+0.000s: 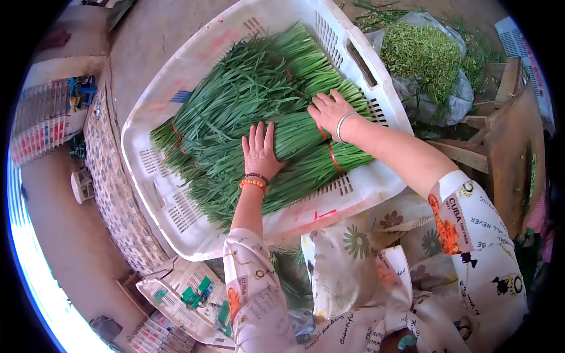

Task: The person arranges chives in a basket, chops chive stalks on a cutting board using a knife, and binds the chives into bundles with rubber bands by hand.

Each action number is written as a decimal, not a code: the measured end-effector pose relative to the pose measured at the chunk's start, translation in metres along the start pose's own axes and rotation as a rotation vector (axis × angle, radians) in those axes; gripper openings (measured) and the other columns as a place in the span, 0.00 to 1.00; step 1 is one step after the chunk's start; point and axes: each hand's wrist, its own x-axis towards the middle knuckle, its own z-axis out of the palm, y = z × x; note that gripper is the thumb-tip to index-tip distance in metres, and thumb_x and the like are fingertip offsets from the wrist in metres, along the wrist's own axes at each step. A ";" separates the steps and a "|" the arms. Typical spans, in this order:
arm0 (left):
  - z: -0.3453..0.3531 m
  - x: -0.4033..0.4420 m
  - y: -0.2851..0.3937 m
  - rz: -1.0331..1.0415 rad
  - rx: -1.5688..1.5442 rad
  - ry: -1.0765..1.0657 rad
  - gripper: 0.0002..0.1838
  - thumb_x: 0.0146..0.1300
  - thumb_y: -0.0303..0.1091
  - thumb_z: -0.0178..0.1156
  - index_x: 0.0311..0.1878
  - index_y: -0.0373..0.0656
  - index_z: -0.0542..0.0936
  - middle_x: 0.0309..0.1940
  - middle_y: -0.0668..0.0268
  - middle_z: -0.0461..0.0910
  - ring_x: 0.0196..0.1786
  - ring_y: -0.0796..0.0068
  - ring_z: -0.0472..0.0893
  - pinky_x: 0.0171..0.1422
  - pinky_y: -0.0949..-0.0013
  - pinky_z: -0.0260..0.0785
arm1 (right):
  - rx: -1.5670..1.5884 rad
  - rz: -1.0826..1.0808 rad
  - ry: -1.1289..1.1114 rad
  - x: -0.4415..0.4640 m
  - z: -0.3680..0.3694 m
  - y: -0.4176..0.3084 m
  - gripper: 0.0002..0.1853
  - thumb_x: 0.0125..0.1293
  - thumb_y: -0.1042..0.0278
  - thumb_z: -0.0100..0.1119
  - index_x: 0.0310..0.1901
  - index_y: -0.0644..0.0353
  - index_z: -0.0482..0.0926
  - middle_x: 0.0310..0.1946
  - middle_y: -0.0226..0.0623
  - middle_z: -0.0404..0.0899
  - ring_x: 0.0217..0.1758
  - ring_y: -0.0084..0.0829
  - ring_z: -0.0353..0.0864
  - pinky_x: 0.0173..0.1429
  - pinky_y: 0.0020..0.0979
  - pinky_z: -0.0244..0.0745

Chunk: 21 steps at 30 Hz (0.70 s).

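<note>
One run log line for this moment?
left hand: flat on green leaves | right hand: on green stems | red-tied bundles: in white plastic crate

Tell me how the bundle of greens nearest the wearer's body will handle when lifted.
The bundle will probably hold together at its stalk end, where a red band wraps it. Its leaf end will likely droop, since the long, thin blades splay loosely there. Lying against neighbouring greens, it seems unlikely to roll.
</note>
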 end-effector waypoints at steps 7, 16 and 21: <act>-0.004 -0.019 -0.005 0.023 -0.089 -0.014 0.50 0.32 0.46 0.70 0.62 0.50 0.56 0.61 0.62 0.57 0.65 0.62 0.54 0.67 0.54 0.43 | 0.125 -0.070 -0.215 0.002 -0.022 -0.004 0.28 0.36 0.62 0.65 0.43 0.60 0.68 0.40 0.41 0.73 0.47 0.38 0.72 0.50 0.34 0.66; 0.022 -0.003 -0.008 0.090 -0.086 0.012 0.50 0.31 0.45 0.71 0.61 0.49 0.56 0.56 0.62 0.61 0.61 0.62 0.58 0.65 0.53 0.44 | 0.110 -0.023 -0.119 0.005 0.000 0.004 0.25 0.41 0.62 0.61 0.43 0.60 0.68 0.42 0.42 0.70 0.48 0.37 0.69 0.50 0.35 0.63; 0.012 -0.013 0.001 0.041 -0.048 0.061 0.52 0.33 0.45 0.70 0.64 0.51 0.52 0.61 0.63 0.56 0.65 0.62 0.53 0.65 0.51 0.45 | -0.037 -0.013 0.044 -0.014 0.001 -0.005 0.34 0.42 0.61 0.61 0.53 0.59 0.61 0.53 0.43 0.62 0.62 0.38 0.54 0.58 0.40 0.56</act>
